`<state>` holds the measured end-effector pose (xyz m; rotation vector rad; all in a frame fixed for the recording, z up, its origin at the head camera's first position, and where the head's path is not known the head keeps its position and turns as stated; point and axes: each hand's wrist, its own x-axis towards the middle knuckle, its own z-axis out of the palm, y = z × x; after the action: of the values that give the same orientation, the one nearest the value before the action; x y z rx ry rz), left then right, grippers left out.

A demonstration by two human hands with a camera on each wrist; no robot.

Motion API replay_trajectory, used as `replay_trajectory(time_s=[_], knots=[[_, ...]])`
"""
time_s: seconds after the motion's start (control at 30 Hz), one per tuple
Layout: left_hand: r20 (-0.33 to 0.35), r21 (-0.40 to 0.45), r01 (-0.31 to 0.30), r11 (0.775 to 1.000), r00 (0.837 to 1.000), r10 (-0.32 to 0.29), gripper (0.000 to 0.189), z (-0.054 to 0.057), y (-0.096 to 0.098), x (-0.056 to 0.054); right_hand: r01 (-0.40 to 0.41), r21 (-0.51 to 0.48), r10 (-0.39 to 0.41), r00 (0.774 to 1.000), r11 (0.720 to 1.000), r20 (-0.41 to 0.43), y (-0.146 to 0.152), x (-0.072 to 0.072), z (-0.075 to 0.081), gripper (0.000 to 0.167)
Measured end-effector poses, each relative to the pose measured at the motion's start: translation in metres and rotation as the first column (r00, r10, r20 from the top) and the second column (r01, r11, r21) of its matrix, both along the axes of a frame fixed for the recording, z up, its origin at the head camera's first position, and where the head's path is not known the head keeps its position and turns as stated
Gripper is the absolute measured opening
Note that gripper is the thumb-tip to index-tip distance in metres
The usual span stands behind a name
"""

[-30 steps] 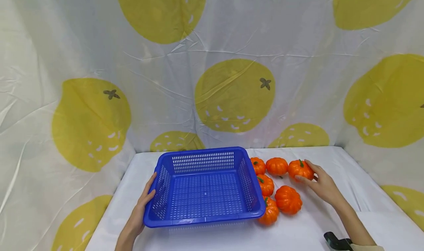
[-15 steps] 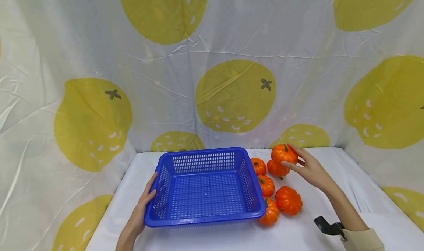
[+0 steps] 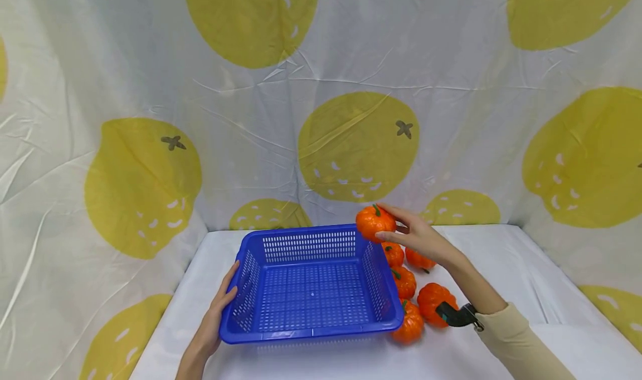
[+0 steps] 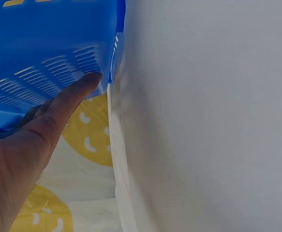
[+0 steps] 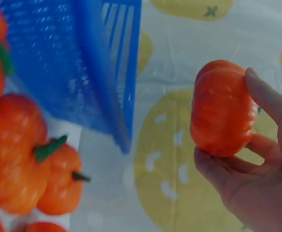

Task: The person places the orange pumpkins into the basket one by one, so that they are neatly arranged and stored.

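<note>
My right hand (image 3: 418, 234) holds a small orange pumpkin (image 3: 372, 224) with a green stem, raised above the back right corner of a blue plastic basket (image 3: 311, 332). Thumb and fingers grip the pumpkin from its right side, as the right wrist view shows. Nothing lies inside the basket. Along its left outer side rests my left hand (image 3: 208, 318), fingers extended. In the left wrist view a straight finger (image 4: 78, 92) touches the slotted blue wall; the other fingers are partly hidden.
Several more pumpkins (image 3: 435, 305) sit on the white-covered table (image 3: 501, 279) along the basket's right side; the forearm passes over that area. A cloth printed with yellow lemons (image 3: 358, 146) hangs close behind and at both sides. A black strap device (image 3: 456, 315) is on my right wrist.
My right hand has lifted the pumpkin off the table at the right and carried it left to the basket's back right corner. The left hand and basket have stayed in place.
</note>
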<state>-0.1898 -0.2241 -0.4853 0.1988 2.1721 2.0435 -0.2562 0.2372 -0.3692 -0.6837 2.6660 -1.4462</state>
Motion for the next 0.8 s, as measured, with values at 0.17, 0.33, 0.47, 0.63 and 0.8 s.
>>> replay_trajectory(time_s=[0.17, 0.33, 0.47, 0.63, 0.8], knots=[[-0.003, 0.007, -0.009, 1.000, 1.000, 0.009, 0.061, 0.000, -0.001, 0.000, -0.107, -0.034, 0.108, 0.994, 0.994, 0.011, -0.036, -0.013, 0.007, 0.075], [0.002, 0.000, -0.008, 1.000, 1.000, 0.008, 0.060, -0.001, 0.000, 0.000, -0.165, -0.052, 0.166, 0.986, 0.985, 0.016, -0.065, -0.021, 0.005, 0.074], [-0.001, -0.005, -0.009, 1.000, 1.000, 0.009, 0.060, -0.001, 0.001, 0.000, -0.181, -0.017, 0.181, 0.983, 0.983, 0.013, -0.086, -0.026, 0.005, 0.075], [-0.010, -0.010, -0.006, 1.000, 1.000, 0.006, 0.060, 0.000, 0.000, -0.001, -0.230, 0.017, 0.230, 0.973, 0.973, 0.033, -0.114, -0.036, 0.003, 0.075], [0.000, -0.014, -0.012, 1.000, 1.000, 0.012, 0.060, 0.000, 0.000, -0.001, -0.281, 0.026, 0.277, 0.956, 0.959, 0.100, -0.145, -0.043, -0.013, 0.073]])
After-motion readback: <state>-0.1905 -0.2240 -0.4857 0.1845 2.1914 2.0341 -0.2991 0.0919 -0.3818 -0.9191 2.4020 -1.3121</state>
